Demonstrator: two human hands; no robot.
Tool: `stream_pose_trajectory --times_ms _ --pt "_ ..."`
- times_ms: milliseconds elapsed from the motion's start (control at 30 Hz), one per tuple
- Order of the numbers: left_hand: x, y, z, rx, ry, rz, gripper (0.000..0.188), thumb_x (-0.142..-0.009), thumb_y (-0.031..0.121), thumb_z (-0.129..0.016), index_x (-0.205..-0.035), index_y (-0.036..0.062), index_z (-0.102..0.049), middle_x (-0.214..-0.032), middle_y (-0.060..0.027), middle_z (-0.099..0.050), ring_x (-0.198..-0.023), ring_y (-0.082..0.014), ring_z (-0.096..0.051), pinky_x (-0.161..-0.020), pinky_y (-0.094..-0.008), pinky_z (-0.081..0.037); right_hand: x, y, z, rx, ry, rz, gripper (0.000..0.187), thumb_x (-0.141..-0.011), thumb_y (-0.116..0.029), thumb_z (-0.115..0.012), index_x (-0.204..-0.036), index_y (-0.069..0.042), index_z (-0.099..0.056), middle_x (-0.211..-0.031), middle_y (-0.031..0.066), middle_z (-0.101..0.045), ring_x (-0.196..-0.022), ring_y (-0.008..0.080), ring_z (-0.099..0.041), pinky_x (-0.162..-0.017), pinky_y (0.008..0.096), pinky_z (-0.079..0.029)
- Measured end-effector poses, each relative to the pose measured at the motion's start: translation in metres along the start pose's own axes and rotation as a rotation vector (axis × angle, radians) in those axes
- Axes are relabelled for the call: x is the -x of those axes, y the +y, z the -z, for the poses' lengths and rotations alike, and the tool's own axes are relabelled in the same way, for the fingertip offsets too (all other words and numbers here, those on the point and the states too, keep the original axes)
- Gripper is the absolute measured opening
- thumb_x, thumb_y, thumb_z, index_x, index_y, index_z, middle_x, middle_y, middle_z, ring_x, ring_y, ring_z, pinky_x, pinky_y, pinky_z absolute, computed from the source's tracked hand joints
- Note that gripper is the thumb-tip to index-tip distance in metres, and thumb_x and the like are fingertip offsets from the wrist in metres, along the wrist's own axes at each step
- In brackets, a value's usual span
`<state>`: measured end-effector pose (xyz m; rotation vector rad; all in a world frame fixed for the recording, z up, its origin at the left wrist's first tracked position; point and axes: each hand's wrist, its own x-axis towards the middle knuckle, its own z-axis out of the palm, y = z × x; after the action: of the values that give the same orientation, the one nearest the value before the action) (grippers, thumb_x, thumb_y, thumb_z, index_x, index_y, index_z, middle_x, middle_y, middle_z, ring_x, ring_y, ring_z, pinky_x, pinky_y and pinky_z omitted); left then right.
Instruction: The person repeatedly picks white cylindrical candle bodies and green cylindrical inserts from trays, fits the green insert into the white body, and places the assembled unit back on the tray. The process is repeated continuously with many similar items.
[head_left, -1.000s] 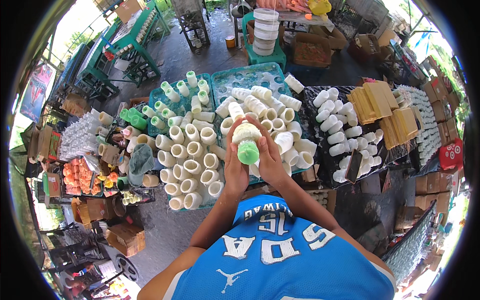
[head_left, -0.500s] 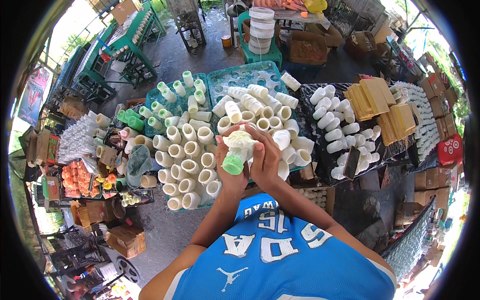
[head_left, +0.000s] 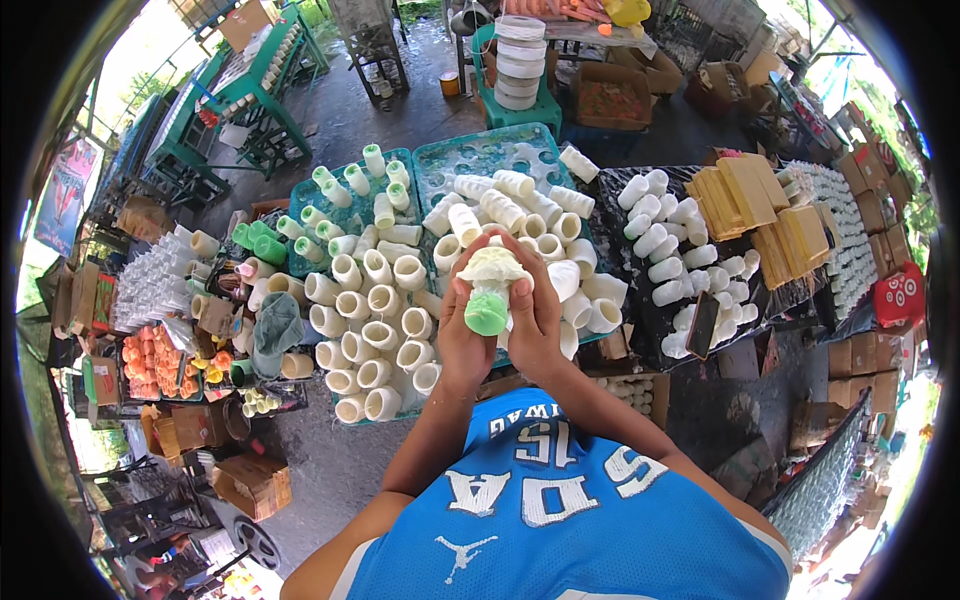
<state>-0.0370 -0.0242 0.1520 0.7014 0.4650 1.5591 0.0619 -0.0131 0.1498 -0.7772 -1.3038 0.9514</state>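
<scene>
Both my hands are cupped around a candle-like piece (head_left: 487, 311) with a round pale-green end toward me and a ruffled, cream-coloured mass above it. My left hand (head_left: 465, 330) wraps its left side, and my right hand (head_left: 535, 318) wraps its right side with the thumb along the cream part. The far fingers are partly hidden behind the piece. Just beyond my hands lie many off-white hollow cylinders (head_left: 383, 298), standing or tipped on a teal tray (head_left: 445, 165). White cylinders with green ends (head_left: 357, 180) stand at the tray's far left.
To the right, white cylinders (head_left: 667, 270) and a phone (head_left: 703, 325) lie on a black-covered table, near stacked yellowish blocks (head_left: 745, 195). A grey-green cloth (head_left: 277, 330) and orange pieces (head_left: 155, 360) are at left. Beyond stands a green chair (head_left: 545, 105) holding stacked white rolls (head_left: 520, 65).
The held piece has turned more upright, its green end shifting slightly right and up. My hands have closed in around it more evenly, the left one moving a little right.
</scene>
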Motion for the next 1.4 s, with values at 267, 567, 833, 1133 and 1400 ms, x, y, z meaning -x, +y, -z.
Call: stream_pose_trajectory --times_ms 267,567,833,1133,1400 --pt "0.001 -0.010 0.005 0.145 0.181 -0.008 0.054 -0.117 0.044 -0.043 -0.146 0.0006 -0.057 -0.144 -0.0164 -0.065 -0.131 -0.0255 -0.065 -0.113 -0.0413 -0.053 0.000 0.003 -0.002 0.244 0.144 0.183 0.037 -0.113 -0.023 -0.054 -0.133 0.004 -0.071 -0.133 0.0272 -0.071 -0.116 0.0373 -0.072 -0.103 0.0441 -0.054" --pt "-0.006 -0.042 0.067 0.775 -0.048 0.209 0.044 -0.110 0.043 -0.060 -0.142 0.0118 -0.060 -0.143 -0.0073 -0.064 -0.133 -0.0211 -0.063 -0.115 -0.0396 -0.051 -0.012 -0.008 -0.005 0.398 0.099 0.262 0.017 -0.101 -0.007 -0.067 -0.111 0.000 -0.078 -0.122 0.0180 -0.079 -0.097 0.0322 -0.074 -0.090 0.0378 -0.055" --pt "-0.003 -0.051 0.068 1.142 0.154 0.433 0.036 -0.105 0.028 -0.070 -0.134 0.0072 -0.066 -0.132 -0.0103 -0.070 -0.123 -0.0250 -0.069 -0.112 -0.0409 -0.055 -0.008 0.001 -0.009 0.221 0.145 0.149 0.013 -0.104 -0.006 -0.063 -0.098 0.000 -0.073 -0.105 0.0131 -0.078 -0.095 0.0276 -0.068 -0.087 0.0372 -0.052" --pt "-0.001 -0.061 0.072 0.701 0.032 0.369 0.039 -0.113 0.043 -0.053 -0.131 0.0099 -0.064 -0.123 -0.0110 -0.072 -0.115 -0.0261 -0.071 -0.104 -0.0442 -0.059 0.003 0.020 0.002 -0.055 0.188 -0.355 0.032 -0.115 -0.017 -0.054 -0.095 0.002 -0.068 -0.091 0.0085 -0.068 -0.084 0.0134 -0.058 -0.080 0.0283 -0.048" --pt "-0.004 -0.057 0.082 0.618 0.074 0.554 0.044 -0.114 0.050 -0.049 -0.116 0.0104 -0.068 -0.106 -0.0076 -0.074 -0.091 -0.0222 -0.075 -0.081 -0.0398 -0.063 -0.003 0.042 0.034 0.130 0.051 -0.381 0.034 -0.114 -0.023 -0.057 -0.097 0.004 -0.068 -0.090 0.0064 -0.065 -0.081 0.0136 -0.055 -0.077 0.0306 -0.047"
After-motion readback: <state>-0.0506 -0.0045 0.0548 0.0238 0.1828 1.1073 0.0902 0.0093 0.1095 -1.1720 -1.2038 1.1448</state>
